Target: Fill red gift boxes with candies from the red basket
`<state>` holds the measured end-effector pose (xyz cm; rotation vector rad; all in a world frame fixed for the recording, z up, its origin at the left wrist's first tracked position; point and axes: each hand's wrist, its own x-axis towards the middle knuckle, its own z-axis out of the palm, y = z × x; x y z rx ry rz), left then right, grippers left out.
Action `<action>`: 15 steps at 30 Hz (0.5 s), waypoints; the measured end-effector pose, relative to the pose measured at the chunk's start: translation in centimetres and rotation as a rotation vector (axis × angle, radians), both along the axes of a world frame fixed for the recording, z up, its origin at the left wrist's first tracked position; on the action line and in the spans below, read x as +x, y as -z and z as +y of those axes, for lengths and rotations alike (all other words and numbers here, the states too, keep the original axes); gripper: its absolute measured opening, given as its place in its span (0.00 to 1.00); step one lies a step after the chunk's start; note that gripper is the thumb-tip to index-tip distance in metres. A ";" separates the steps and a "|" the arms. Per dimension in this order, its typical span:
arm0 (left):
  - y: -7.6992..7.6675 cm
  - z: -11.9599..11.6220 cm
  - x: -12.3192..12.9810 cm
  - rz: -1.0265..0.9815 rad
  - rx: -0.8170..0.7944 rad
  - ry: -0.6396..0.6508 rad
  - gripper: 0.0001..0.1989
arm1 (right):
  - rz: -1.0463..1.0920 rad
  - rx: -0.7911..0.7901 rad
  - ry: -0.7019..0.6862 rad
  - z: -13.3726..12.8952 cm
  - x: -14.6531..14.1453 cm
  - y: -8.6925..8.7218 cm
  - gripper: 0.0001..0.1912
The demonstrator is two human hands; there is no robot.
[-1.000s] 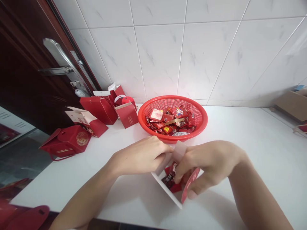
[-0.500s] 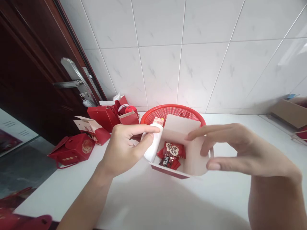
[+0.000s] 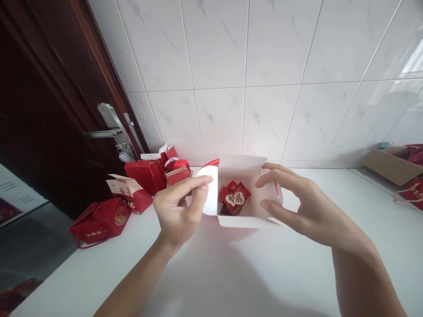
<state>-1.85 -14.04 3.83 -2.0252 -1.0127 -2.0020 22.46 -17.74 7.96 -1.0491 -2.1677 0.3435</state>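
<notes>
A gift box with white inner walls stands open-topped in front of me, its flaps raised or folded outward. Several red-wrapped candies lie inside it. My left hand pinches the box's left flap between thumb and forefinger. On the other side, my right hand has its fingers and thumb curved around the right flap, touching it. Behind the box, only a sliver of a red mesh basket shows; the rest is hidden.
Red gift boxes cluster at the left by the tiled wall, and one with a cord handle sits near the table's left edge. A cardboard box stands far right. A dark door with a metal handle borders the left.
The box has turned and its near flap now leans outward toward me. The candies inside have shifted. My right hand has moved left onto the right flap; the basket is mostly covered.
</notes>
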 end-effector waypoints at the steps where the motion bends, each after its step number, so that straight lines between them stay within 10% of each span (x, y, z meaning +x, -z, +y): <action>1: 0.0 -0.1 0.1 0.021 -0.003 0.012 0.10 | -0.004 0.002 0.016 -0.1 0.0 0.0 0.08; 15: -1.3 -3.3 0.1 0.566 -0.630 0.288 0.13 | -0.360 -0.146 -0.049 -2.0 2.1 0.5 0.23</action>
